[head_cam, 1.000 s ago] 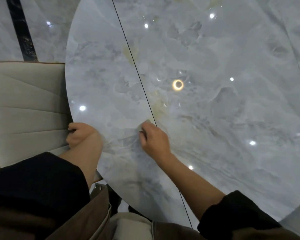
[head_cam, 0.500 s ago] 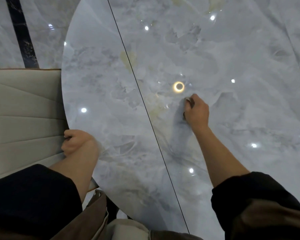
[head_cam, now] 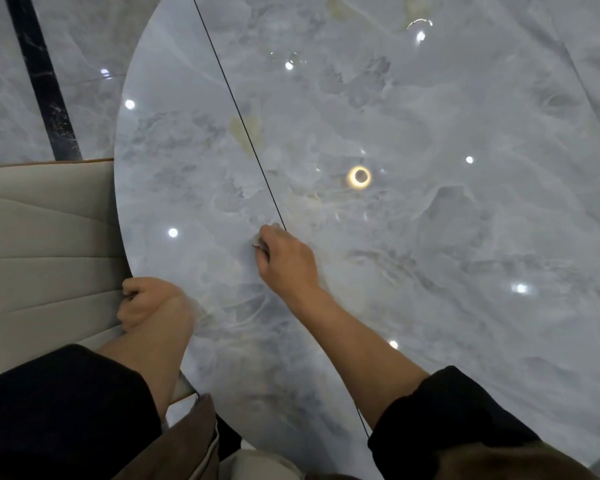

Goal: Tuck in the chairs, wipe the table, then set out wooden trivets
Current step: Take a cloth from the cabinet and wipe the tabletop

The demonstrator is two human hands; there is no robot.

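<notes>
Head view, looking down. A round, glossy grey marbled table (head_cam: 430,244) fills most of the field; its far and right portions are cut off by the frame. A thin dark seam (head_cam: 243,116) crosses the top diagonally.

The right hand (head_cam: 286,263) lies on the tabletop just left of the seam, near the table's near-left part. Its fingers are curled and pressed together, pinching a small pale cloth (head_cam: 257,244). Only a sliver of the cloth shows at the fingertips, the rest being hidden under the hand.

The left hand (head_cam: 149,303) sits at the table's left rim with its fingers curled over the edge, and the fingertips are hidden below.

A beige padded chair (head_cam: 42,258) stands against that rim, cut off at the left and partly covered by the tabletop.

The marble floor (head_cam: 7,98) with a dark strip shows at upper left. A ring-shaped reflection (head_cam: 360,177) and bright dots (lamp glare) blur the surface detail.
</notes>
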